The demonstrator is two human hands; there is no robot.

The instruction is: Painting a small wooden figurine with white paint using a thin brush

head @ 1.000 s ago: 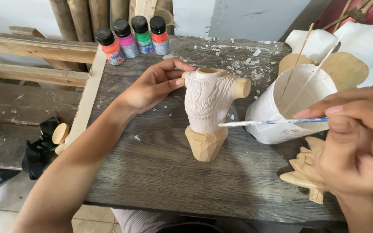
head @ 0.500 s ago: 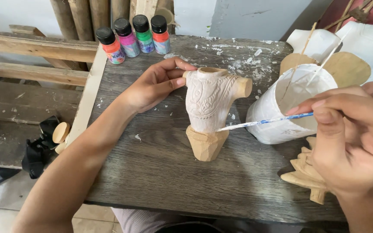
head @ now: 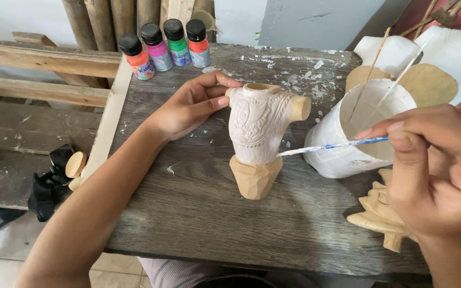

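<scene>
Four small paint bottles [head: 164, 45] with black caps stand in a row beyond the left hand [head: 190, 106], on the far edge of the dark wooden table [head: 188, 208]. One carved wooden torso [head: 260, 136], its upper part white, stands upright between the two hands. The left hand's fingers are loosely curled, fingertips touching its shoulder stub. The right hand [head: 433, 170] pinches one thin brush [head: 332, 148], whose tip touches the torso's side. One white pot [head: 342, 144] holding two sticks sits just beyond this hand.
</scene>
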